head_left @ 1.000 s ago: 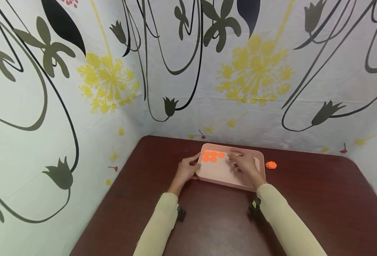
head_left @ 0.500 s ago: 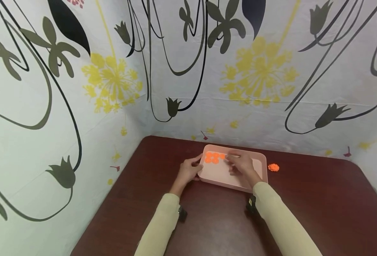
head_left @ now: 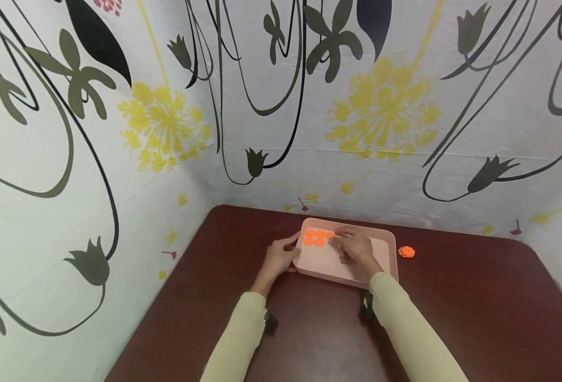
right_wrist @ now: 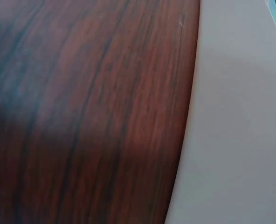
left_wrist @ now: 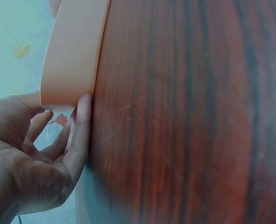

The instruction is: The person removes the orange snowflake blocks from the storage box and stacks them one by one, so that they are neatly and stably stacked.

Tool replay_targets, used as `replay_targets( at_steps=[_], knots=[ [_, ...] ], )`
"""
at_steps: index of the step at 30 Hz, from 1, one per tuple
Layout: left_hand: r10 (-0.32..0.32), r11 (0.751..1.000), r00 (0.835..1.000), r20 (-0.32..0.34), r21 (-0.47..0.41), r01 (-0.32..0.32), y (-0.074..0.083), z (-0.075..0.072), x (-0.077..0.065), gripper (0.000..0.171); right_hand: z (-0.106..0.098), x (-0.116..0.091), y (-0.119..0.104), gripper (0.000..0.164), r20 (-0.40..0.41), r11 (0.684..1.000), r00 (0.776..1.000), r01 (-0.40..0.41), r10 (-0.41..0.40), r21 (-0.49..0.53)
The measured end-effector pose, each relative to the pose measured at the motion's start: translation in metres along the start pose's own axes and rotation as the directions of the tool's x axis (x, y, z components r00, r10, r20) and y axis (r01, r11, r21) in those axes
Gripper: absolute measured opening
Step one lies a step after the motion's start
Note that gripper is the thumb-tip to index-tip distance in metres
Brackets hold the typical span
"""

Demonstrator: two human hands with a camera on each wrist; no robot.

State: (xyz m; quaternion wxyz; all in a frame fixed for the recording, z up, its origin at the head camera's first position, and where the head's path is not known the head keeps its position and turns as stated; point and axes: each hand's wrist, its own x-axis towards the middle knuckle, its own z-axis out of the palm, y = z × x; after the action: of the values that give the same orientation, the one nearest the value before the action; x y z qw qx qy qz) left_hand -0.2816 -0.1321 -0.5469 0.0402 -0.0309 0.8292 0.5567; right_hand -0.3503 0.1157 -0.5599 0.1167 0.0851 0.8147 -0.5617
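A shallow pink tray (head_left: 319,260) lies near the far side of the table. My left hand (head_left: 279,255) grips its left end. In the left wrist view, the thumb of my left hand (left_wrist: 31,154) is at the tray's (left_wrist: 75,51) rim and the fingers reach its lower edge. Small orange flower-like pieces (head_left: 314,237) sit close together in rows at the tray's far left. Over the tray, my right hand (head_left: 355,248) has its fingertips at the right end of the top row, partly covering a piece. Whether they pinch it is not clear. The right wrist view misses this hand.
A cluster of orange pieces (head_left: 407,252) lies on the dark reddish wooden table (head_left: 472,297), just right of the tray. A patterned cloth wall (head_left: 281,127) rises directly behind the table and along its left side.
My right hand has moved left across the tray, up to the orange pieces, and now partly covers the rightmost one. The left hand keeps its grip on the tray.
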Motion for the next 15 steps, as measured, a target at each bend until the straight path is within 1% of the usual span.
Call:
replay_targets(
  at_steps=[3,8,12,15],
  knots=[
    [0.003,1.0,1.0,-0.002,0.0,-0.003,0.0006,0.0009,0.0001,0.054,0.0022,0.0015,0.0011,0.042,-0.024,1.0,1.0,0.002,-0.003,-0.03],
    [-0.004,1.0,1.0,-0.004,-0.005,0.004,0.0017,0.0034,0.0,0.053,0.0044,0.0002,0.0024,0.042,-0.059,0.997,0.997,0.039,-0.043,-0.067],
    [-0.015,1.0,1.0,-0.006,-0.009,0.015,-0.0001,0.0038,0.001,0.053,0.0075,-0.0041,0.0009,0.042,-0.102,0.978,0.988,0.095,-0.115,-0.187],
    [-0.015,1.0,1.0,-0.009,-0.005,0.015,-0.0014,0.0033,0.0019,0.053,0.0102,-0.0074,-0.0018,0.04,-0.14,0.946,0.977,0.111,-0.16,-0.304]
  ],
)
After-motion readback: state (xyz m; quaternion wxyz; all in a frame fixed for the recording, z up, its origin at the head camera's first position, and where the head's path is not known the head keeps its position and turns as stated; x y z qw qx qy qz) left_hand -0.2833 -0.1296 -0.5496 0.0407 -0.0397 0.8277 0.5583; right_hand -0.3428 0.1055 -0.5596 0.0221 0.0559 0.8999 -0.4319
